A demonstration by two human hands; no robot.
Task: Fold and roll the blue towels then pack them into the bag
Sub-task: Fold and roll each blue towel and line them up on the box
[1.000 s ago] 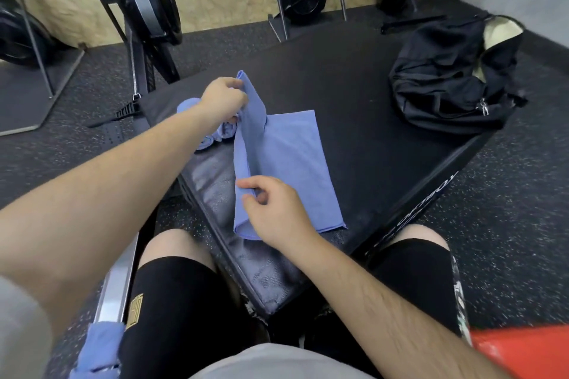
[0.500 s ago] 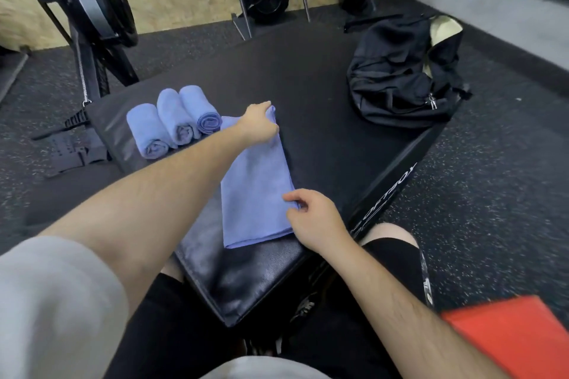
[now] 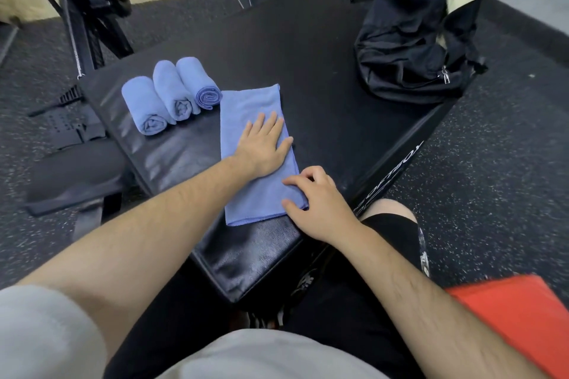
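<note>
- Tabletop (image 3: 308, 49): black padded block, matte on top, shiny and a little slick-looking at the near edge. It carries everything the task needs.
- Bag (image 3: 412, 49): black, soft and slumped at the far right corner of the tabletop, well apart from the towels. Its mouth gapes at the top, showing a pale lining. It probably collapses when pushed, so one hand should hold the mouth open for packing.
- Flat towel (image 3: 249, 104): blue, folded into a long narrow strip, lying near the front of the tabletop and just right of the rolls. Thin, light and limp; no stiffness. Judged likely to slide on the slick cover unless pinned. Best taken at the near short edge, both corners, to start a tight roll.
- Three rolls (image 3: 172, 92): blue, finished, lying side by side and touching at the left of the tabletop. Soft and squashable; each should be gripped around its middle so it does not unwind.
- Left hand (image 3: 264, 148): fingers spread, palm flat, pressing mid-strip.
- Right hand (image 3: 317, 200): fingers loosely curled, resting on the strip's near right corner. Whether it pinches the cloth or only presses on it, I cannot tell.
</note>
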